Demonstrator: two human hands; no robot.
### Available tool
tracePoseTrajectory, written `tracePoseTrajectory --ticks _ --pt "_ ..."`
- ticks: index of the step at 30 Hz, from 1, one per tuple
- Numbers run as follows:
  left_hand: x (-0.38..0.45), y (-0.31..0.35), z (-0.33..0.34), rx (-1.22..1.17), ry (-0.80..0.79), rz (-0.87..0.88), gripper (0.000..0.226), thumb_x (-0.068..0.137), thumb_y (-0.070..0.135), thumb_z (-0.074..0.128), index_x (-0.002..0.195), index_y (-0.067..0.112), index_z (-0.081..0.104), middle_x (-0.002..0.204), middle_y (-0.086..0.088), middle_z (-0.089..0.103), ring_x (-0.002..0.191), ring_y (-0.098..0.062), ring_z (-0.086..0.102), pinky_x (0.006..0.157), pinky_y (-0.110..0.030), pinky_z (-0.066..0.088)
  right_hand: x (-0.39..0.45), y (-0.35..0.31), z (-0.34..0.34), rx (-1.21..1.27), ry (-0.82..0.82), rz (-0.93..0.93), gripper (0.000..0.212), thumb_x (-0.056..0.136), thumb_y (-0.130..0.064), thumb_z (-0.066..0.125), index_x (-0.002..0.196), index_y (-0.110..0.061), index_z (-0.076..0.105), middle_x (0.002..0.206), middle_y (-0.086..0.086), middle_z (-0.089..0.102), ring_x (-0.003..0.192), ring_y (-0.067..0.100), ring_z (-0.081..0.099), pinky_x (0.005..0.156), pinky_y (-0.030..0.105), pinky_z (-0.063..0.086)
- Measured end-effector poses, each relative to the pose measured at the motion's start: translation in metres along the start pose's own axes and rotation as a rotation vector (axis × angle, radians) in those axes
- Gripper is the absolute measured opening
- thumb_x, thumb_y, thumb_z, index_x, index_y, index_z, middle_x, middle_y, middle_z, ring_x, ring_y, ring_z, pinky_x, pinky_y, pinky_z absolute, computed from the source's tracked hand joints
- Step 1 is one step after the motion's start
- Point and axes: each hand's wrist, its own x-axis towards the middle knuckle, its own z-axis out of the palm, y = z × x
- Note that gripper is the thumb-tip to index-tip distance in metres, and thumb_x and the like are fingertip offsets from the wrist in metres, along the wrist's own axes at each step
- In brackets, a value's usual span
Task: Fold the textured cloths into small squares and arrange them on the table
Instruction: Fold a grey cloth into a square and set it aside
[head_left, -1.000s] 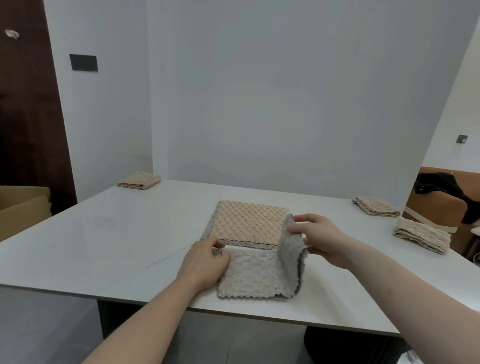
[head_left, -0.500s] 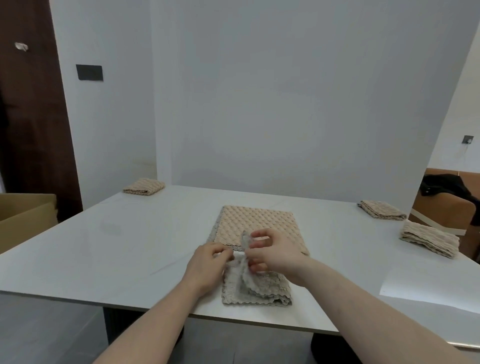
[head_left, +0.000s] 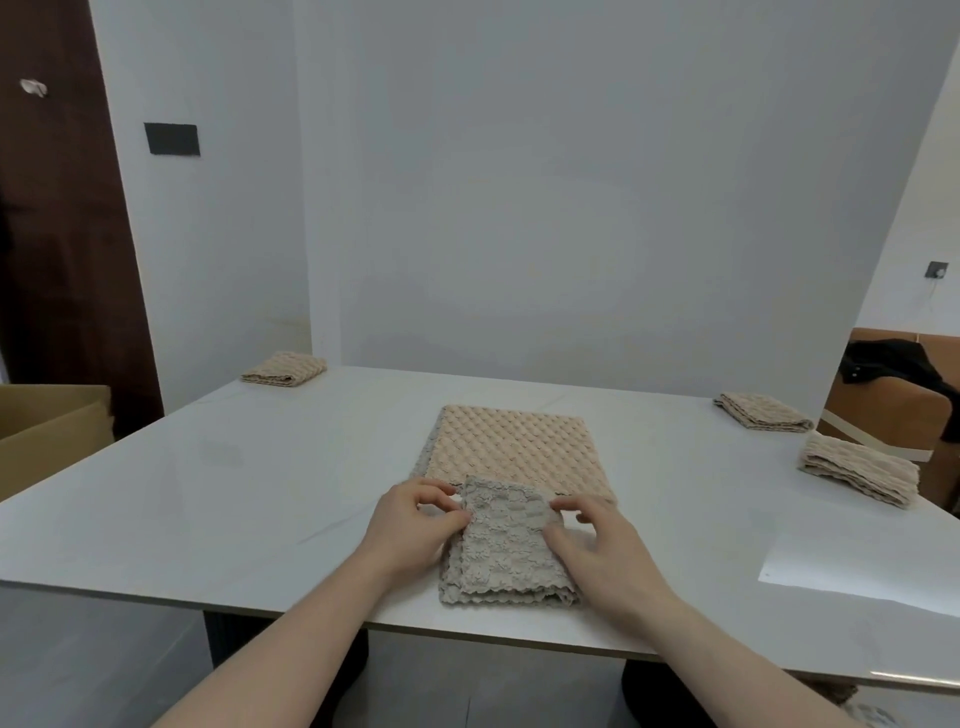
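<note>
— What did the room look like?

— Plain pale walls stood behind a white table (head_left: 270, 488), with a dark wooden door (head_left: 57, 218) at the left and a black plate (head_left: 171, 139) on the wall beside it. A cardboard box (head_left: 49, 431) was cut off by the left edge, and a brown seat with a black garment (head_left: 893, 364) showed only partly past the wall at the right.

— And the cloth being folded?

— A grey folded cloth (head_left: 506, 545) lay near the front edge of the table, its far edge overlapping a larger beige cloth (head_left: 511, 449) spread flat behind it. How many layers the grey one had could not be counted; only wavy edges showed at the front.

— The hands?

— The left hand (head_left: 415, 525) rested at the cloth's left side, its fingers (head_left: 441, 499) curled, with thumb and fingertips pinching the upper left corner. The right hand (head_left: 597, 551) lay on the right side with fingers loosely bent and spread, touching the cloth rather than gripping it. Its palm hid the cloth's right edge.

— Anything else on the table?

— A folded beige cloth (head_left: 284, 369) sat at the far left corner. Two more, a folded square (head_left: 763, 413) and a folded pile (head_left: 860, 467), sat near each other at the right side. A bright patch of light (head_left: 852, 566) fell on the table at the right. Something textured under the table's right edge was too cropped to identify.
</note>
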Motion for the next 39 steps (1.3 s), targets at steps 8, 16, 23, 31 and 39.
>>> tracePoseTrajectory --ticks 8,16,23,31,39 --pt "-0.002 0.001 0.003 0.096 0.038 -0.013 0.014 0.073 0.018 0.076 0.065 0.01 0.067 0.108 0.017 0.065 0.11 -0.001 0.059 0.089 -0.029 0.045 -0.004 0.01 0.013 -0.266 -0.05 -0.048 0.055 0.096 -0.064 0.045 0.145 -0.039 0.05 0.144 -0.018 0.055 0.135 0.009 0.045 0.116 0.034 0.033" --pt "-0.009 0.011 0.007 0.511 0.147 -0.003 0.038 0.079 0.065 0.053 0.075 0.028 0.059 0.082 0.015 0.062 0.087 -0.01 0.056 0.092 -0.037 0.039 -0.002 0.014 0.015 -0.289 -0.056 -0.03 0.061 0.095 -0.068 0.042 0.149 -0.041 0.043 0.143 -0.018 0.055 0.135 0.012 0.043 0.114 0.035 0.034" --pt "-0.009 0.014 0.008 0.58 -0.02 -0.006 0.041 0.085 0.071 0.042 0.083 0.031 0.054 0.093 0.017 0.056 0.098 -0.013 0.049 0.1 -0.04 0.032 0.0 0.014 0.007 -0.095 -0.034 0.059 0.062 0.094 -0.07 0.045 0.147 -0.038 0.042 0.106 -0.025 0.062 0.109 0.011 0.053 0.104 0.039 0.041" --pt "-0.005 -0.002 0.008 0.348 -0.118 0.024 0.023 0.085 0.055 0.057 0.079 0.039 0.042 0.073 0.013 0.052 0.083 -0.013 0.048 0.081 -0.032 0.037 0.001 0.017 0.007 0.0 -0.043 0.103 0.058 0.079 -0.052 0.073 0.13 -0.051 0.047 0.102 -0.029 0.06 0.096 -0.001 0.056 0.099 0.037 0.046" --pt "-0.006 0.015 0.001 0.321 -0.22 -0.148 0.019 0.089 0.056 0.06 0.091 0.043 0.046 0.086 0.019 0.054 0.098 -0.004 0.045 0.081 -0.024 0.037 0.011 0.002 0.006 -0.056 -0.107 0.284 0.064 0.07 -0.061 0.067 0.132 -0.047 0.057 0.094 -0.024 0.063 0.091 0.002 0.058 0.092 0.03 0.042"
